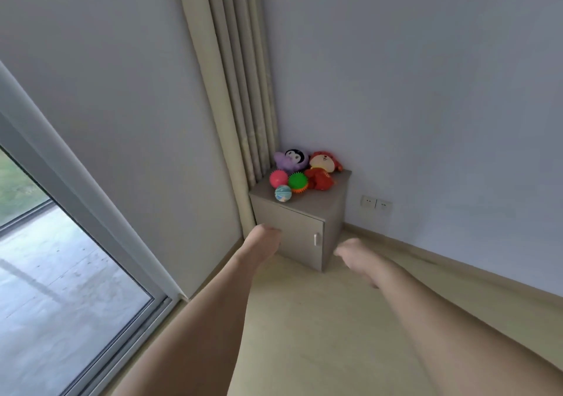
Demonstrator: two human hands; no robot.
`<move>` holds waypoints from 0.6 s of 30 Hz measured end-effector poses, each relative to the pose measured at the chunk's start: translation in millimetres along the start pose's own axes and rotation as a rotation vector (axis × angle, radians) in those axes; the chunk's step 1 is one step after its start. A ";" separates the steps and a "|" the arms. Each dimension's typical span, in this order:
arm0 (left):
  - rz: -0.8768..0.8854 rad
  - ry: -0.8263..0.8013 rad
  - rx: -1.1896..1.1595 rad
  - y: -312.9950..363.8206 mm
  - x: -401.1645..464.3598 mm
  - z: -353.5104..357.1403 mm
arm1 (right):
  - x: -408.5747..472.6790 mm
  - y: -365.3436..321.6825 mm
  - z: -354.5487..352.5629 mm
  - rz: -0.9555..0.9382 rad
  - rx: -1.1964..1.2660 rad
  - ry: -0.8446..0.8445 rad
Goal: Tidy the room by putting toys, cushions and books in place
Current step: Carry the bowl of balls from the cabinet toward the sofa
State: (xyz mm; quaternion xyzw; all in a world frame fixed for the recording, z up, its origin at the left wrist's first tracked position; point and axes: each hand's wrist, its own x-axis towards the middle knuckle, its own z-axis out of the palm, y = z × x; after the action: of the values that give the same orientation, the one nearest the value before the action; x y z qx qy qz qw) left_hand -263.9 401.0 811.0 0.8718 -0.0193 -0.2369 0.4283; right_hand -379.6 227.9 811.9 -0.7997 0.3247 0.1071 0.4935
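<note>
Left hand (pixel 264 237) at centre frame: fingers curled under, hidden, grasp undeterminable. Right hand (pixel 350 251): blurred, loosely curled, holding nothing. On the cabinet (pixel 292 231) top, centre: two plush toys (pixel 320 170), three balls (pixel 289 184). Cabinet door closed.

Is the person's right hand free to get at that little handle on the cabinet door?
Probably yes. The right hand holds nothing and hangs just right of the handle, with nothing between them; the cabinet door is closed.

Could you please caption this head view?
Both empty hands, left and right, reach toward a grey cabinet topped with toys.
</note>
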 end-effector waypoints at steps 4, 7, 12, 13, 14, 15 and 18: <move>-0.037 0.051 -0.053 28.7 34.7 10.1 | 51.6 -23.8 -33.7 -0.033 -0.013 -0.005; -0.099 0.072 -0.058 40.5 64.5 15.7 | 97.1 -35.6 -40.4 -0.041 -0.046 -0.070; -0.180 0.070 -0.081 53.8 137.2 17.4 | 174.9 -54.5 -48.8 0.019 -0.035 -0.125; -0.177 0.062 -0.091 59.0 157.6 16.1 | 195.3 -60.6 -50.1 0.030 -0.016 -0.128; -0.180 0.054 -0.104 63.5 173.3 14.6 | 210.1 -65.9 -51.3 0.041 0.009 -0.130; -0.190 0.063 -0.134 70.4 193.5 11.9 | 231.0 -74.7 -52.5 0.052 0.031 -0.119; -0.235 0.067 -0.218 85.9 254.6 4.4 | 281.8 -105.1 -57.4 0.102 0.092 -0.112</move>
State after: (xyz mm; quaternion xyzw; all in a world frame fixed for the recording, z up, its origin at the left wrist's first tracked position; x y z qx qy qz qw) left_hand -25.5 283.2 772.6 0.8238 0.1229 -0.2568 0.4902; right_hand -106.5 93.8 777.0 -0.7514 0.3415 0.1616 0.5410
